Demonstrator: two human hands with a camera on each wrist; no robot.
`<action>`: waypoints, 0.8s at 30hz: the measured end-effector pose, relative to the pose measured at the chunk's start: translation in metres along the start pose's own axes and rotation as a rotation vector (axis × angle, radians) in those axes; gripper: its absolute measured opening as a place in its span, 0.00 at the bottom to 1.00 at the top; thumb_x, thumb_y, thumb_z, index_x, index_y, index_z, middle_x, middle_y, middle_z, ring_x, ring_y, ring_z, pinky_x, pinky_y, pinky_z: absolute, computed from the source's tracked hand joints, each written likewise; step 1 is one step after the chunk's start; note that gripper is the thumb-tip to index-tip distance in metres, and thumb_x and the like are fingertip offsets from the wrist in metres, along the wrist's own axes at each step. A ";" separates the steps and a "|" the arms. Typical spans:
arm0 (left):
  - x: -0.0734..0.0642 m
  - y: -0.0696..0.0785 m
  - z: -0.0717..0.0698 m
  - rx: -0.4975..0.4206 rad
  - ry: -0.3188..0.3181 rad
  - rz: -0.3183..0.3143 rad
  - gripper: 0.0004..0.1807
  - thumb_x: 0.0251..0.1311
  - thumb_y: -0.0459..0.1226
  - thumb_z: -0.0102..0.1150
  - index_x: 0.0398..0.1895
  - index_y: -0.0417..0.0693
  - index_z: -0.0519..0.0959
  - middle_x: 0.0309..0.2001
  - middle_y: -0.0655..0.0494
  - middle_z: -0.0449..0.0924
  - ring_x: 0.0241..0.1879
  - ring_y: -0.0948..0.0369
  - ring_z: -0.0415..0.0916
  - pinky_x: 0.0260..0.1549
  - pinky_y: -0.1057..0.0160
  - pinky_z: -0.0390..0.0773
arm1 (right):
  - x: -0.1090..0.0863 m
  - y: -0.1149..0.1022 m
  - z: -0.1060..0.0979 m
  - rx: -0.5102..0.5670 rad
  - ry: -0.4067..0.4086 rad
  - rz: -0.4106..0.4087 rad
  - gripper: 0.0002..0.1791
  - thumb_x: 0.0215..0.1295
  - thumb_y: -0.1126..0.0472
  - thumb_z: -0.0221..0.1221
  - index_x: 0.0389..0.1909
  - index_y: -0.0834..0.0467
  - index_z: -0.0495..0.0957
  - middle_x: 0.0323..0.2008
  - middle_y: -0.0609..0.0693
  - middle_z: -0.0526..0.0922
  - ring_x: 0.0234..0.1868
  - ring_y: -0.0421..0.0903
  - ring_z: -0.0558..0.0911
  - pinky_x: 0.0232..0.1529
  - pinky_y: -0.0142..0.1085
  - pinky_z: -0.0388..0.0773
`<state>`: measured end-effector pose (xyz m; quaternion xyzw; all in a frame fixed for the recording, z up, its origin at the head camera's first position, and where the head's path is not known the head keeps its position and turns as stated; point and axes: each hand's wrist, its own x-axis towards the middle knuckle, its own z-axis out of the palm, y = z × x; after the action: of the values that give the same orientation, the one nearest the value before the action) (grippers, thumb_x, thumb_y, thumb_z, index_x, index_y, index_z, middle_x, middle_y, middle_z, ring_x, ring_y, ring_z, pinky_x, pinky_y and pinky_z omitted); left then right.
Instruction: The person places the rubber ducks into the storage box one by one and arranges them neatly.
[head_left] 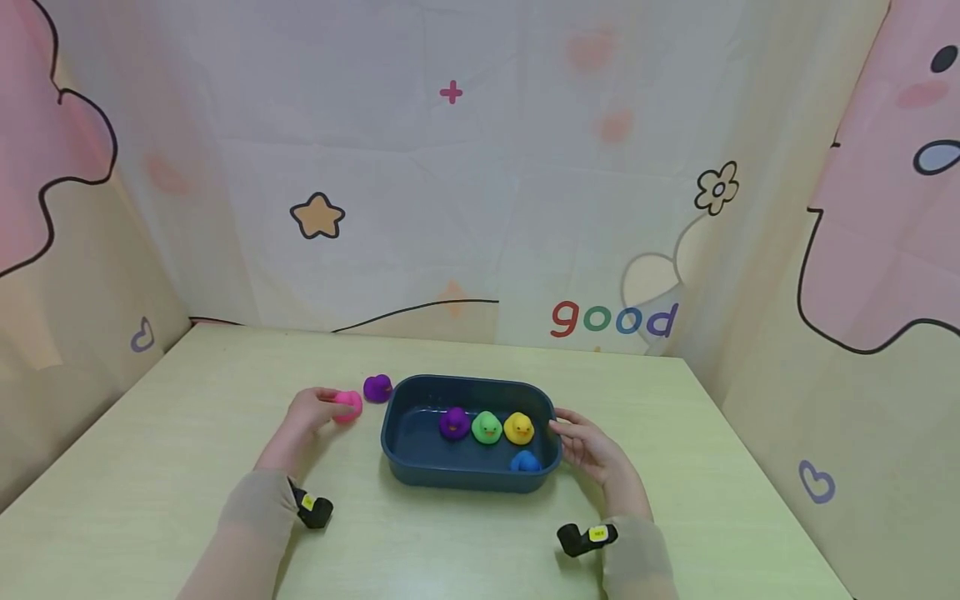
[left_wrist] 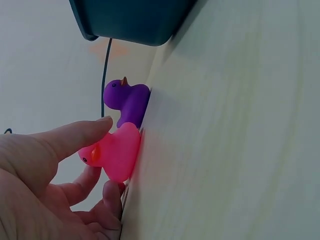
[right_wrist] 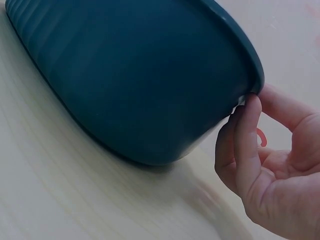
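My left hand (head_left: 310, 408) pinches a pink toy duck (head_left: 348, 406) by its head, thumb on one side and fingers on the other. In the left wrist view, the pink duck (left_wrist: 117, 155) is right at the table surface. Just beyond it stands a purple duck (left_wrist: 131, 102), close to the left end of a dark blue-green bin (head_left: 472, 479). Inside the bin are a purple duck (head_left: 454, 424), a green duck (head_left: 487, 428), a yellow duck (head_left: 519, 429) and a blue duck (head_left: 526, 462), partly hidden by the front wall. My right hand (right_wrist: 275, 165) grips the bin's right-end rim.
A pale wooden-look table (head_left: 450, 550) carries everything. Behind it and at both sides hangs a printed cloth (head_left: 480, 208) with drawings and the word "good". A small black camera (head_left: 313, 510) sits on the left wrist, another black camera (head_left: 581, 540) on the right.
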<state>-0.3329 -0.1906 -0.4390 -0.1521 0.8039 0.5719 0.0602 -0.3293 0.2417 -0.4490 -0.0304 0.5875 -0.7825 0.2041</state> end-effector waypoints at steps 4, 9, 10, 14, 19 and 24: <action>0.000 -0.001 0.001 0.027 -0.008 0.004 0.35 0.60 0.36 0.63 0.65 0.28 0.62 0.63 0.32 0.63 0.64 0.41 0.59 0.69 0.43 0.59 | -0.001 -0.001 0.002 -0.003 0.002 0.000 0.21 0.74 0.69 0.46 0.64 0.64 0.56 0.29 0.41 0.85 0.27 0.31 0.83 0.33 0.22 0.80; 0.003 -0.002 -0.006 0.101 -0.069 0.011 0.38 0.58 0.40 0.66 0.66 0.30 0.61 0.65 0.32 0.62 0.63 0.40 0.60 0.68 0.42 0.60 | -0.001 0.001 0.002 -0.009 0.002 0.005 0.24 0.74 0.68 0.47 0.67 0.65 0.54 0.30 0.41 0.85 0.28 0.31 0.83 0.34 0.22 0.80; 0.004 -0.002 -0.010 0.119 -0.091 0.020 0.39 0.58 0.41 0.66 0.67 0.32 0.60 0.66 0.31 0.60 0.64 0.39 0.59 0.68 0.41 0.60 | 0.000 0.001 0.002 -0.012 0.002 0.008 0.25 0.74 0.67 0.47 0.68 0.65 0.53 0.30 0.40 0.85 0.28 0.31 0.83 0.34 0.22 0.80; 0.004 -0.005 -0.028 0.096 -0.170 0.093 0.42 0.59 0.42 0.65 0.72 0.35 0.56 0.72 0.31 0.54 0.68 0.37 0.56 0.68 0.39 0.58 | 0.000 0.002 0.003 -0.022 -0.001 0.014 0.26 0.74 0.67 0.47 0.69 0.65 0.51 0.30 0.40 0.84 0.28 0.31 0.82 0.33 0.22 0.80; 0.004 -0.010 -0.039 0.076 -0.223 0.210 0.42 0.62 0.44 0.63 0.74 0.39 0.56 0.74 0.36 0.53 0.69 0.38 0.55 0.66 0.39 0.61 | -0.003 -0.003 0.006 -0.024 0.000 0.017 0.26 0.74 0.68 0.46 0.68 0.65 0.51 0.30 0.40 0.84 0.28 0.31 0.83 0.34 0.22 0.80; 0.004 -0.012 -0.039 0.110 -0.276 0.240 0.40 0.64 0.46 0.61 0.74 0.41 0.58 0.74 0.36 0.52 0.71 0.38 0.51 0.68 0.35 0.55 | -0.012 -0.013 0.014 -0.012 -0.005 0.034 0.26 0.74 0.70 0.45 0.69 0.67 0.50 0.29 0.42 0.84 0.28 0.33 0.83 0.33 0.23 0.80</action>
<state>-0.3296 -0.2313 -0.4380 0.0285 0.8305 0.5454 0.1094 -0.3181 0.2356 -0.4304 -0.0235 0.5919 -0.7754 0.2187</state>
